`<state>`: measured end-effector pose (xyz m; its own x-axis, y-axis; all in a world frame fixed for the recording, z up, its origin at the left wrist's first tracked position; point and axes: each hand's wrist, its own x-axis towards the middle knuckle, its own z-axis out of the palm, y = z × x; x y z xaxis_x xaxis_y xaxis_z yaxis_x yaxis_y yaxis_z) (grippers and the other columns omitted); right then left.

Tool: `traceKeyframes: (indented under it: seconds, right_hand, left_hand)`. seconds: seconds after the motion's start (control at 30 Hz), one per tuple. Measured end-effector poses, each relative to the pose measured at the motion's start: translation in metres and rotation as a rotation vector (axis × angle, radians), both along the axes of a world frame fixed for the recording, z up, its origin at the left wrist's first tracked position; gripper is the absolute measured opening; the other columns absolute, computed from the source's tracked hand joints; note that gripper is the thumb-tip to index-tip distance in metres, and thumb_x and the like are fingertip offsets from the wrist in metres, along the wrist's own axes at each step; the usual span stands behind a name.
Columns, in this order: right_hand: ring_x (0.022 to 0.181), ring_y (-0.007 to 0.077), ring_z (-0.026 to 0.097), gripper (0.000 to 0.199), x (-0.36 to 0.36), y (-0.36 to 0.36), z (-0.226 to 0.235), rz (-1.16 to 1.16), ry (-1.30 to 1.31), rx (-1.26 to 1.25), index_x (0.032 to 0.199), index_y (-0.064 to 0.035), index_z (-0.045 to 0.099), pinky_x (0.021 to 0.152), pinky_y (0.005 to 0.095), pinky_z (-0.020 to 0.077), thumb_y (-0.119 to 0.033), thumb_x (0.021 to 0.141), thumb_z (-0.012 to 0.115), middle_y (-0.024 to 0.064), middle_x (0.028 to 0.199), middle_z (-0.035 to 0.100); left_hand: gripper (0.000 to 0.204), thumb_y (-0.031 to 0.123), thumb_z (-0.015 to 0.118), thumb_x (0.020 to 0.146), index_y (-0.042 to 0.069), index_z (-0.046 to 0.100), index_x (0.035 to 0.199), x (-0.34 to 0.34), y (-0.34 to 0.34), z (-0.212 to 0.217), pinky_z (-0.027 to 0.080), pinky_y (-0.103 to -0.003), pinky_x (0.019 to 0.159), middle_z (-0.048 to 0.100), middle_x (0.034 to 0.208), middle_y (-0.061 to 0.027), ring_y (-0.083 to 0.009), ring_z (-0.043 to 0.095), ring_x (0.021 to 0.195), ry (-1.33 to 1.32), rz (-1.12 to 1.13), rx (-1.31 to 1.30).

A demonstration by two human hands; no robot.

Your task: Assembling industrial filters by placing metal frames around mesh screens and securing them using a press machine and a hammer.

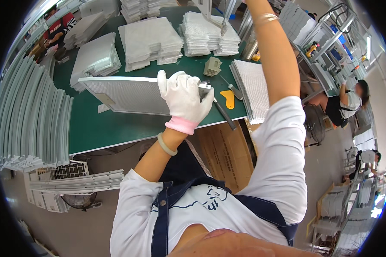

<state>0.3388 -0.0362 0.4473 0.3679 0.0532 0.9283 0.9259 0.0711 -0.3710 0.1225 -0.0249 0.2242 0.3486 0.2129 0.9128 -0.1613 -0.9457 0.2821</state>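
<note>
My left hand (183, 96), in a white glove with a pink cuff, is closed on the end of a thin mesh panel (131, 96) with a metal frame. The panel stands tilted on edge over the green table (98, 139). Beside that hand lies a dark-handled tool (225, 113), its upper end partly hidden by the glove. A yellow scraper (227, 99), a screwdriver (235, 92) and a small stack of grey plastic pieces (212, 67) lie just to the right. My right arm reaches up past the top edge, so the hand itself is out of sight.
Stacks of mesh sheets (152, 43) line the table's far side, with another stack (252, 90) at the right. Many frame strips (32, 115) stand along the left. A cardboard box (225, 156) sits below the table edge. Co-workers (345, 103) are at the right.
</note>
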Motion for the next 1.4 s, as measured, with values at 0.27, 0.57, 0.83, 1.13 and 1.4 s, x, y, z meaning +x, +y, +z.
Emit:
traceKeyframes:
  seconds: [0.27, 0.57, 0.83, 1.13, 1.4]
  right_hand:
    - [0.063, 0.0175, 0.055, 0.028, 0.038, -0.015, 0.013, 0.049, 0.141, -0.294, 0.100, -0.0046, 0.053, 0.059, 0.0272, 0.0469, -0.018, 0.078, 0.066, 0.0050, 0.076, 0.059]
    - [0.049, 0.0128, 0.053, 0.008, -0.080, -0.066, 0.047, 0.537, 0.531, -0.367, 0.078, -0.0078, 0.059, 0.047, 0.0254, 0.0453, -0.014, 0.078, 0.062, 0.0015, 0.062, 0.057]
    - [0.055, 0.0099, 0.051, 0.013, -0.089, -0.051, 0.032, 0.683, 0.360, -0.087, 0.082, -0.0092, 0.058, 0.052, 0.0231, 0.0423, -0.013, 0.074, 0.067, -0.0020, 0.065, 0.055]
    - [0.053, 0.0069, 0.049, 0.015, -0.143, -0.045, 0.017, 0.564, 0.208, -0.003, 0.082, -0.0087, 0.057, 0.048, 0.0210, 0.0396, -0.015, 0.074, 0.068, -0.0025, 0.065, 0.054]
    - [0.048, 0.0081, 0.049, 0.015, -0.141, -0.046, 0.007, 0.488, 0.267, -0.021, 0.081, -0.0065, 0.057, 0.045, 0.0218, 0.0405, -0.016, 0.075, 0.067, -0.0010, 0.062, 0.054]
  left_hand:
    - [0.024, 0.020, 0.072, 0.058, 0.007, 0.053, 0.066, 0.002, 0.005, 0.007, 0.026, -0.054, 0.095, 0.048, 0.068, -0.0096, -0.0284, 0.049, 0.076, 0.054, -0.024, -0.014]
    - [0.025, 0.024, 0.071, 0.060, 0.007, 0.053, 0.067, 0.012, 0.011, 0.006, 0.026, -0.053, 0.096, 0.050, 0.069, -0.0103, -0.0287, 0.050, 0.075, 0.028, 0.017, 0.022]
    - [0.027, 0.026, 0.072, 0.060, 0.007, 0.054, 0.068, 0.019, 0.013, 0.006, 0.025, -0.053, 0.098, 0.052, 0.073, -0.0107, -0.0283, 0.052, 0.080, 0.069, 0.012, 0.036]
    - [0.027, 0.025, 0.071, 0.060, 0.010, 0.062, 0.081, 0.018, 0.014, 0.012, 0.026, -0.052, 0.098, 0.056, 0.079, -0.0098, -0.0290, 0.052, 0.085, 0.129, 0.043, 0.039]
    - [0.021, 0.024, 0.068, 0.062, 0.017, 0.068, 0.082, 0.025, 0.016, 0.010, 0.025, -0.052, 0.099, 0.059, 0.081, -0.0085, -0.0283, 0.052, 0.089, 0.063, 0.030, 0.027]
